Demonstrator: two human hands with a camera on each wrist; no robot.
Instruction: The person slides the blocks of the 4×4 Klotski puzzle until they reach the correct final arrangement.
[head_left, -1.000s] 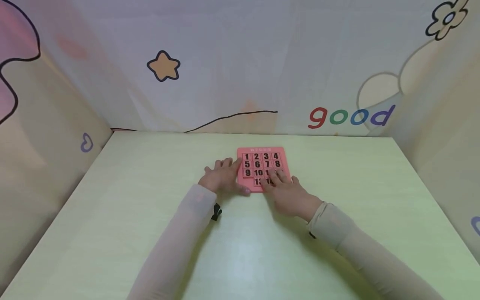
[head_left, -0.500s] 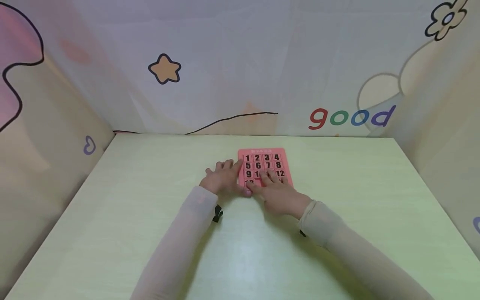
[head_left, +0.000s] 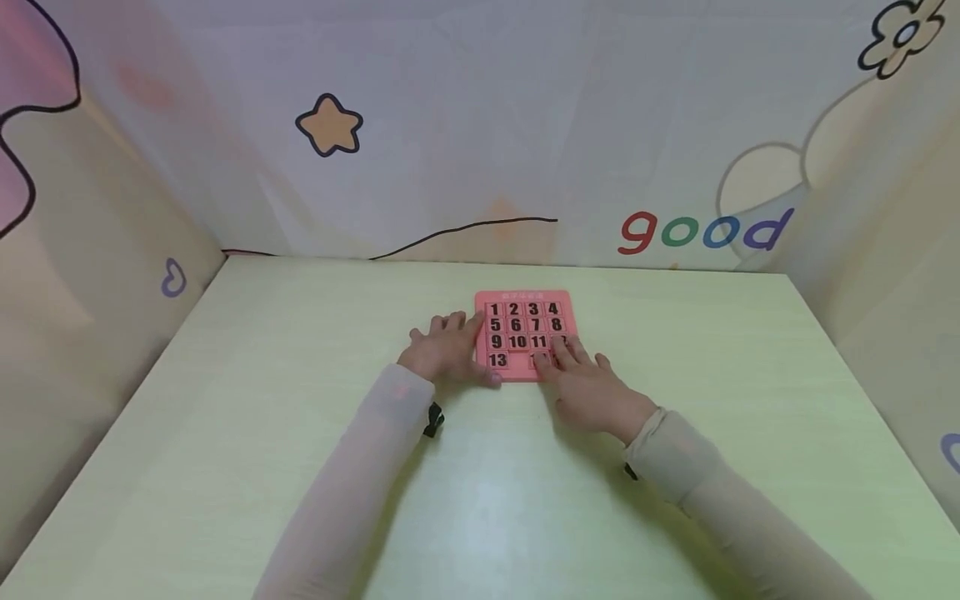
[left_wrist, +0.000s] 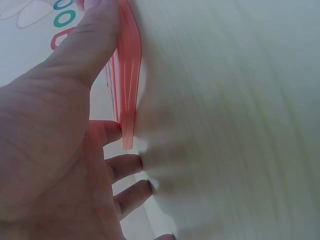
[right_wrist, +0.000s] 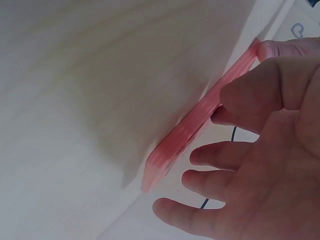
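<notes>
A pink sliding number puzzle (head_left: 517, 373) lies on the table in the head view, its number tiles in rows. Tile 13 (head_left: 497, 360) sits at the bottom left, with a gap to its right. My left hand (head_left: 442, 350) braces the puzzle's near left corner, thumb at the near edge and index finger along the left side; the other fingers are spread. My right hand (head_left: 592, 387) reaches over the lower right, fingertips on the tiles and partly covering 12 and the bottom row. In the right wrist view, its fingers (right_wrist: 220, 155) look extended beside the puzzle's pink edge (right_wrist: 195, 125).
The pale green table (head_left: 300, 333) extends around the puzzle. Behind it stands a light backdrop (head_left: 465, 125) printed with a star, a flower and the word "good". Side walls close in the left and right.
Tile 13 has slid left into the bottom left corner, moving the gap to its right. My right hand went left, then back right. My left hand has stayed in place.
</notes>
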